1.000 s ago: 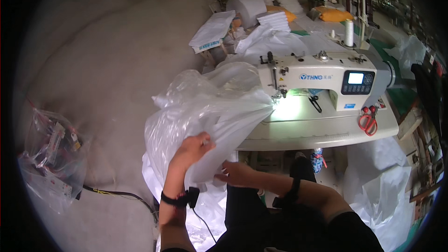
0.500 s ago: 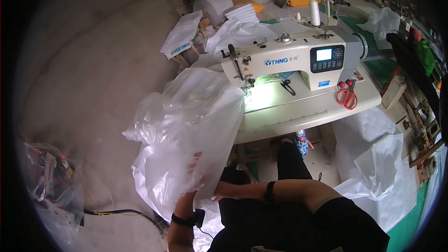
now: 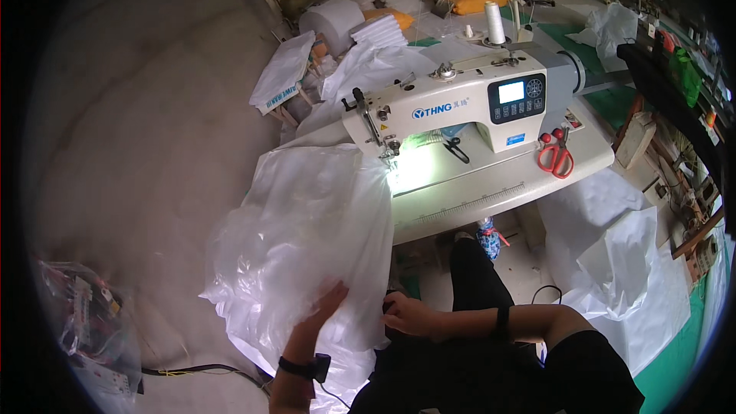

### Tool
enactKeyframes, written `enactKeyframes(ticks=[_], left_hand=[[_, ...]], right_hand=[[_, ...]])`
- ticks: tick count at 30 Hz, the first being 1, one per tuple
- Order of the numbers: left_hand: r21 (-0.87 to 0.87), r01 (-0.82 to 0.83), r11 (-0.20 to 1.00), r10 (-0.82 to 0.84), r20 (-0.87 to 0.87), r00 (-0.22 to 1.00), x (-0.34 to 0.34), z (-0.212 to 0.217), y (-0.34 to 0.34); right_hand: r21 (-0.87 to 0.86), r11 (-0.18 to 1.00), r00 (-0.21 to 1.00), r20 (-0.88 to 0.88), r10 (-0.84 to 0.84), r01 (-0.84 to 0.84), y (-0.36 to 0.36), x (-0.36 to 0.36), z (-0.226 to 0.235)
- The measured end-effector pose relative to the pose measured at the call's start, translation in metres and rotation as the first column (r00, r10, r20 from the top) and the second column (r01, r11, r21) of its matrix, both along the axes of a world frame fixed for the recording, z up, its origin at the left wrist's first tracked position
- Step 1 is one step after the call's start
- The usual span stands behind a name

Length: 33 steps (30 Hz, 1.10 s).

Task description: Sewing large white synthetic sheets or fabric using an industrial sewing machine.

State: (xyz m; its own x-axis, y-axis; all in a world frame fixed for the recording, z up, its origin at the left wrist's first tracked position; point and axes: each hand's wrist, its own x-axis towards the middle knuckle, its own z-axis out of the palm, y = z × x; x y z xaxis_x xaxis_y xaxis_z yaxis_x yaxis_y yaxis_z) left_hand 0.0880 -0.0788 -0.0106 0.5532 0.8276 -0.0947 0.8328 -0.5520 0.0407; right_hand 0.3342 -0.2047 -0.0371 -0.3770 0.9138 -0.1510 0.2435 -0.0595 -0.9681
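A large translucent white plastic sheet (image 3: 307, 215) hangs from the needle end of a white sewing machine (image 3: 452, 103) down to my lap. My left hand (image 3: 323, 310) lies against the lower part of the sheet, fingers stretched out and partly veiled by the film. At the sheet's right edge, my right hand (image 3: 406, 316) is closed with curled fingers, seemingly pinching that edge; the fingertips are partly hidden. A bright lamp lights the needle area, where the sheet's upper corner ends.
On the machine bed lie red-handled scissors (image 3: 555, 159) and small black snips (image 3: 457, 150). A white thread cone (image 3: 494, 24) stands behind the machine. More white sheeting (image 3: 613, 261) drapes at the right. A clear bag (image 3: 92, 322) of parts and a black cable (image 3: 199, 369) are at the lower left.
My right hand has moved right, away from my left hand. The left fingers have shifted against the sheet, which now hangs smoother and lower. The view has shifted slightly.
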Motion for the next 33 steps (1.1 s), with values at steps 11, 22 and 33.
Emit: enactKeyframes(ticks=[11, 22, 33], left_hand=[[-0.017, 0.111, 0.994, -0.081, 0.571, 0.817, 0.140, 0.087, -0.098], [0.165, 0.225, 0.960, -0.241, 0.082, 0.967, 0.115, 0.038, -0.112], [0.278, -0.100, 0.955, -0.132, 0.703, 0.699, 0.122, 0.040, -0.063]], right_hand=[[0.361, 0.887, 0.957, 0.128, 0.259, -0.288, 0.058, -0.062, -0.049], [-0.244, 0.969, 0.852, -0.495, -0.169, 0.051, 0.072, -0.047, -0.092], [-0.193, 0.937, 0.908, -0.250, -0.335, 0.292, 0.069, 0.053, -0.026]])
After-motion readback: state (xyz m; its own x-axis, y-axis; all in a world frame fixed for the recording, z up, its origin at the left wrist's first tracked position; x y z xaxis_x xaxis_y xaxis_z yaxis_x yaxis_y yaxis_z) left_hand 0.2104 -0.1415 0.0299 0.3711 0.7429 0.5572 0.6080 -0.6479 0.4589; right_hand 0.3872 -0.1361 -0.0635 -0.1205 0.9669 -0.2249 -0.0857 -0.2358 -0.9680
